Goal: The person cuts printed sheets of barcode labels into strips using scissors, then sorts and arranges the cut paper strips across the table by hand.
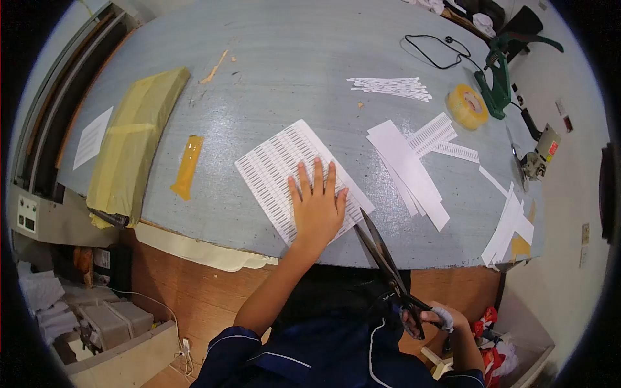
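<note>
My left hand lies flat with fingers spread on a white sheet printed with rows of small dark labels. The sheet rests at a slant near the table's front edge. In my right hand, fingers wrapped round the handles, is a pair of large black scissors. Their blades are parted and point up toward the sheet's lower right corner, with one tip right at its edge. Right of the sheet lie white paper strips, overlapping a few printed pieces.
A bundle of narrow strips lies farther back on the grey-blue table. A yellow tape roll, a green-handled tool and a metal tape dispenser sit at right. A yellow-taped package lies at left. Paper offcuts hang near the right corner.
</note>
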A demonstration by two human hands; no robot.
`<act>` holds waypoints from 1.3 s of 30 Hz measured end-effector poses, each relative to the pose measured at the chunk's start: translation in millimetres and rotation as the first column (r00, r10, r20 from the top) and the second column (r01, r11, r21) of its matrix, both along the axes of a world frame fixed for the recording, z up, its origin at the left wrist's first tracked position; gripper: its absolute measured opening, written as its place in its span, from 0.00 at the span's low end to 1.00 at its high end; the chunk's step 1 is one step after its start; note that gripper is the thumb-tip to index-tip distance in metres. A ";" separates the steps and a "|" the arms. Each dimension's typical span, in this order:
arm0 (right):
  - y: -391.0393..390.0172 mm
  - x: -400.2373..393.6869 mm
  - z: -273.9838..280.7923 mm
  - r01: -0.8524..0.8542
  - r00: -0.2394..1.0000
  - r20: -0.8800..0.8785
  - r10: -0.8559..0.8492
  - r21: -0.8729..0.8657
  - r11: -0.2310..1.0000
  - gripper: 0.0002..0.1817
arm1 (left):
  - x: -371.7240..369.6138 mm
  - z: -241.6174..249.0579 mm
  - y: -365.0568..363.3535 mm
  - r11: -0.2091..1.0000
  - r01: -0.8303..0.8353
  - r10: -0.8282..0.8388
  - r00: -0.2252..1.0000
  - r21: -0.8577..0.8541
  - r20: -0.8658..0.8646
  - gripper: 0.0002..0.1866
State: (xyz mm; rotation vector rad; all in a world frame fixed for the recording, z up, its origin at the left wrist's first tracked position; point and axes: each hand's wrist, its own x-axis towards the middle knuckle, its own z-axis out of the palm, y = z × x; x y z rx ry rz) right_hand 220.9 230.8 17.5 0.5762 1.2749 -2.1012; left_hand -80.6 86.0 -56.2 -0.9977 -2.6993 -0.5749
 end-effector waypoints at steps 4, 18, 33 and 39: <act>0.3 -16.6 2.4 -0.001 0.999 -0.041 0.002 0.041 0.999 0.28 | -7.7 -1.1 -4.7 0.997 0.069 -0.069 0.998 0.018 0.001 0.29; -6.0 -57.9 3.7 -0.128 0.991 0.024 0.132 0.469 0.874 0.25 | -11.6 -1.2 -8.8 0.989 0.090 -0.095 0.995 0.119 0.040 0.28; -2.2 -57.9 -1.7 -0.171 0.981 0.024 0.191 0.571 0.803 0.27 | -10.6 2.3 -9.0 0.987 0.096 -0.104 0.993 0.126 0.062 0.28; 4.1 -60.1 -1.0 -0.199 0.971 -0.008 0.241 0.536 0.821 0.27 | -11.2 2.0 -10.3 0.988 0.102 -0.108 0.993 0.117 0.046 0.27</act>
